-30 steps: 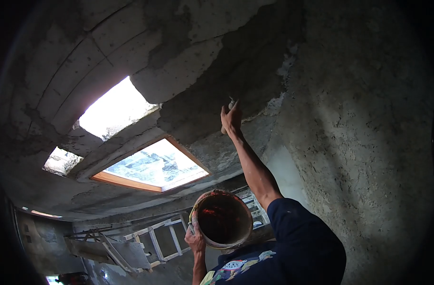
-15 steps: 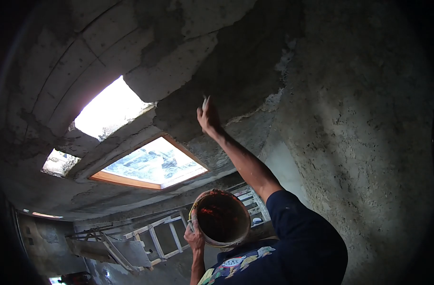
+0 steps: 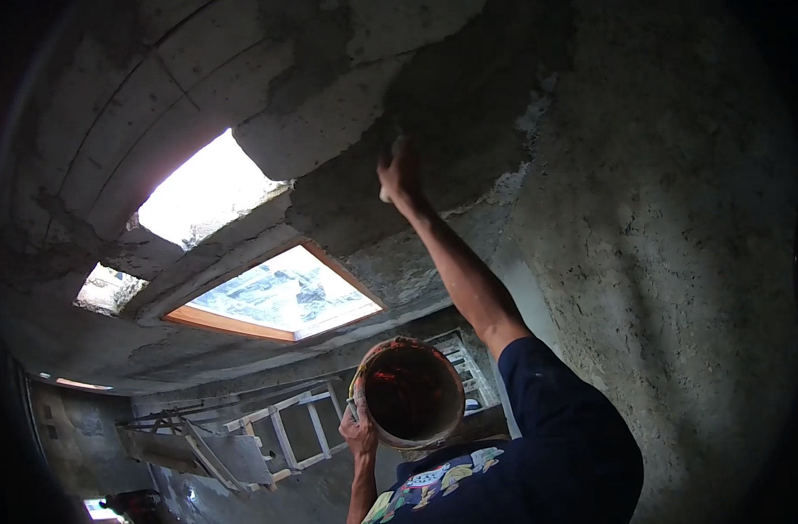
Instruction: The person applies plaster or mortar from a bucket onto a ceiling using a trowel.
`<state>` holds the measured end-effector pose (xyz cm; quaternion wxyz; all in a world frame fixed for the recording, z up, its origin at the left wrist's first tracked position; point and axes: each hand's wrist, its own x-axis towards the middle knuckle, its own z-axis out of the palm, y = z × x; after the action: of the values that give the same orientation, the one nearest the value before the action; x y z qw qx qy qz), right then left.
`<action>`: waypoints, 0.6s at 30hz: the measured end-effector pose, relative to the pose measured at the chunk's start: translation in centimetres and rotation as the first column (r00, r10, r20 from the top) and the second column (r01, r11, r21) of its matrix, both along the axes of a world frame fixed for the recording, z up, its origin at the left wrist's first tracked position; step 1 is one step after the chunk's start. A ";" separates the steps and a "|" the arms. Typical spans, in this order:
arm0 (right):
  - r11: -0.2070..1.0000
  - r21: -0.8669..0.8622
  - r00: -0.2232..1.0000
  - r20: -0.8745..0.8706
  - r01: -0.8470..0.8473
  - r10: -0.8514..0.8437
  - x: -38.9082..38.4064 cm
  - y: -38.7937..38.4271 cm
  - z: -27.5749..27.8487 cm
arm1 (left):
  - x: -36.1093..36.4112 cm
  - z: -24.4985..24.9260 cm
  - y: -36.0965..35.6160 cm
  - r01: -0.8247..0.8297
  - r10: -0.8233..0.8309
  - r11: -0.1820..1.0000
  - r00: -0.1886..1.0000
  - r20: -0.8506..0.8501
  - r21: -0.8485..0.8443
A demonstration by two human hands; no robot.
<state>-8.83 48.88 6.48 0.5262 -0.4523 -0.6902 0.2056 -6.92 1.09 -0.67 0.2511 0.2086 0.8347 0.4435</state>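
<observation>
My left hand [image 3: 358,430] grips the side of a bucket [image 3: 458,384] near its rim. Dried mortar crusts the bucket's edge, and its dark inside catches a reddish glow. My right arm stretches up to the wall, where my right hand [image 3: 402,177] is closed in front of a dark, damp-looking patch of plaster [image 3: 460,96]. A small pale end pokes out below that hand; I cannot tell what the held thing is. A ragged, lighter edge borders the dark patch beside the rough wall on the right.
Left of my right hand is a wood-framed window [image 3: 233,334], with a bright rough opening [image 3: 207,192] and a smaller one [image 3: 109,288] beyond it. A wooden ladder-like frame [image 3: 287,437] and boards [image 3: 228,458] stand lower left. A rough grey wall [image 3: 661,262] rises on the right.
My right hand has moved slightly right and up across the dark patch, and its wrist has turned. My left hand still holds the bucket, which sits marginally further right.
</observation>
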 end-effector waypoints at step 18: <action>0.893 -0.415 0.952 0.163 -0.173 0.261 19.8 -26.9 -15.6 | 0.9 0.7 0.2 0.025 -0.013 0.991 0.996 -0.093 0.129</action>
<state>10.95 22.00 -9.07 0.3199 -0.4884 -0.7331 0.3488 -6.06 1.33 -0.01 0.2026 0.2529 0.8125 0.4846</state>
